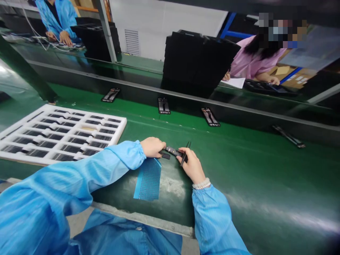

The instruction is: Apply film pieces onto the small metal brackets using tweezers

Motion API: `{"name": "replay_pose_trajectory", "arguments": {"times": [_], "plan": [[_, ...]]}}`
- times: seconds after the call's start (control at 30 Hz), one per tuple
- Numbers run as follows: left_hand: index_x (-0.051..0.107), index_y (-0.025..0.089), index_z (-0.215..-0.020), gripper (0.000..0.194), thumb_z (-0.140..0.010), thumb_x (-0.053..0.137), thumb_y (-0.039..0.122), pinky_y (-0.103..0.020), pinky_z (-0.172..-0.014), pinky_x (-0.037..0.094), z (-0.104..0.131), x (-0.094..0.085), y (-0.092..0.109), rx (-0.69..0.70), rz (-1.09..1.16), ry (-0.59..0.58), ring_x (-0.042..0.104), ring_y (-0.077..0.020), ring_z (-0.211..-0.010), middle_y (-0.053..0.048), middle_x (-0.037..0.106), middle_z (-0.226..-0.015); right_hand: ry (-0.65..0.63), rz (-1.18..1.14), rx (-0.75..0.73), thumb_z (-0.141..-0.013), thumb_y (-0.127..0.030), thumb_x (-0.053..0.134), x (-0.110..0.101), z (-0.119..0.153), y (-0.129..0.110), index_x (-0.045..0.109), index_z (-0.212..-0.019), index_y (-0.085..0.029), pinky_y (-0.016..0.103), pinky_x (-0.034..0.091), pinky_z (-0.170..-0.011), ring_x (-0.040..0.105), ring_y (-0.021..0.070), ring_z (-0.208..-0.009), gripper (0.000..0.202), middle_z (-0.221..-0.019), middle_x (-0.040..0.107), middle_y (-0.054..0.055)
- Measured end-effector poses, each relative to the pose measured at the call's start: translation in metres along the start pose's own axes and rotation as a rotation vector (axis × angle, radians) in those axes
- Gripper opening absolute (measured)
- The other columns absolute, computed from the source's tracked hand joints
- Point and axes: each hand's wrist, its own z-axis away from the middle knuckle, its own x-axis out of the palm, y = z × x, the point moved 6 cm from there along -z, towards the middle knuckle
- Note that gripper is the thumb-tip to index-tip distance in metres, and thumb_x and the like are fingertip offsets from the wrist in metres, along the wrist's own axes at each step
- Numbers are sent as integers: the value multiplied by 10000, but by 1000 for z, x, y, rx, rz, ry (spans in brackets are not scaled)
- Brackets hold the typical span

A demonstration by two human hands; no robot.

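Observation:
My left hand (pixel 152 147) is closed, its fingertips pinching the near end of a small dark electronic module (pixel 173 151) with pale spots on its face. Just below that thumb is a flat black piece (pixel 165 156); whether the thumb touches it is unclear. Dark tweezers (pixel 189 144) are held in my right hand (pixel 193 165), whose fingers are also against the other end of the module. In front of my left wrist, a blue sheet (pixel 148 180) with rows of small dark marks lies on the green work surface.
To the left, a white foam tray (pixel 123 124) holds many black flat parts in slots. Several phone-like units (pixel 164 106) lie along the belt's far side. Beyond the dark rail stand black stacked trays (pixel 196 60). Two people work across from me.

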Motion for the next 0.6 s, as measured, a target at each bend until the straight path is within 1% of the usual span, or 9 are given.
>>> {"name": "replay_pose_trajectory", "arguments": {"times": [0.07, 0.1, 0.2, 0.27, 0.4, 0.5, 0.6], "plan": [[640, 183, -883, 145, -747, 600, 214, -271, -778, 443, 0, -4, -10, 47, -44, -38, 620, -211, -896, -63, 673, -873, 3, 17, 0, -776, -196, 551, 0, 0, -1, 558, -1024, -206, 394, 486, -823, 595, 236, -940, 249, -969, 635, 85], [654, 185, -845, 124, -743, 586, 197, -269, -790, 438, 0, -5, -17, 55, -68, -53, 613, -209, -913, -61, 670, -874, 5, 26, -2, -775, -192, 554, 1, 0, -1, 557, -1027, -207, 390, 485, -824, 595, 234, -939, 252, -973, 634, 85], [675, 186, -806, 134, -699, 597, 206, -262, -747, 445, -3, -8, -38, 39, -131, -104, 603, -217, -926, -61, 659, -916, 6, 57, -15, -764, -182, 571, 2, 1, -2, 554, -1030, -218, 379, 483, -823, 594, 230, -933, 269, -979, 627, 77], [677, 180, -803, 161, -661, 621, 233, -259, -695, 451, -6, -9, -48, 22, -167, -143, 610, -224, -901, -67, 652, -951, 11, 81, -23, -756, -175, 578, 4, 1, -2, 554, -1030, -220, 376, 483, -812, 591, 235, -922, 279, -972, 622, 78], [666, 175, -809, 191, -636, 613, 236, -264, -659, 450, -11, -9, -52, 4, -223, -192, 627, -228, -850, -70, 659, -933, 38, 132, -28, -746, -161, 567, 4, 1, -4, 553, -1016, -202, 383, 478, -786, 580, 252, -889, 274, -929, 618, 93], [658, 173, -818, 191, -652, 579, 225, -276, -644, 451, -11, -9, -53, -21, -240, -203, 638, -239, -823, -78, 672, -885, 48, 157, -40, -738, -153, 558, 4, 1, -5, 551, -1005, -188, 379, 472, -788, 575, 256, -882, 270, -919, 627, 101], [644, 180, -902, 245, -680, 553, 231, -272, -637, 455, -10, -6, -57, -51, -236, -199, 645, -232, -804, -78, 679, -876, 57, 167, -51, -739, -156, 549, 4, 1, -6, 554, -994, -186, 370, 474, -776, 586, 252, -853, 257, -888, 637, 95]]}}
